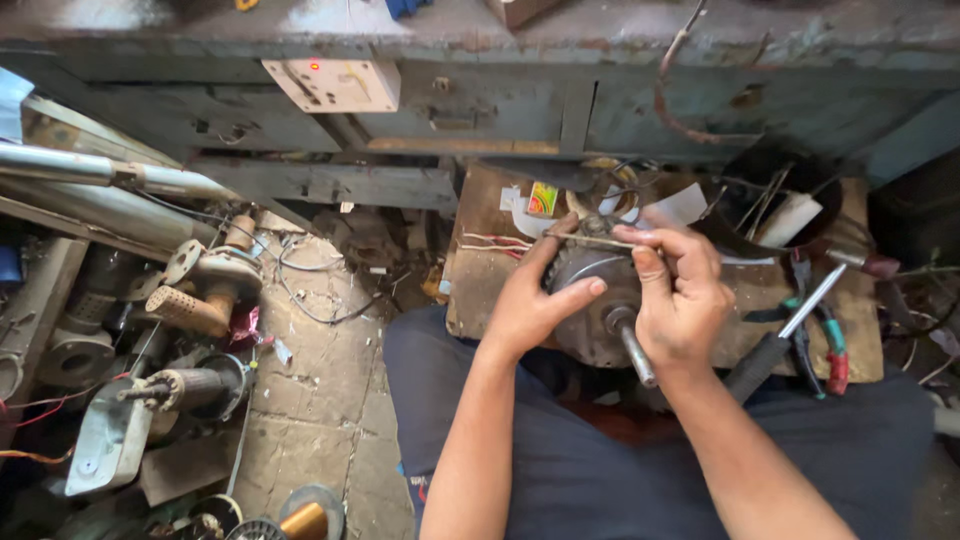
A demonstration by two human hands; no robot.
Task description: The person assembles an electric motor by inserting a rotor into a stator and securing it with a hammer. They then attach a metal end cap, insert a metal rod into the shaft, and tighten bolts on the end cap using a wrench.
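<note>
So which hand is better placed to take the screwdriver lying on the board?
Probably the right hand. The screwdriver lies just to its right, while the left hand steadies the motor from the far side.

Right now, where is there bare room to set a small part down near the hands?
The stone floor between the scrap pile and the person's knee is barest. The board left of the motor has a bare strip. Right of the motor, pliers and screwdriver crowd it.
</note>
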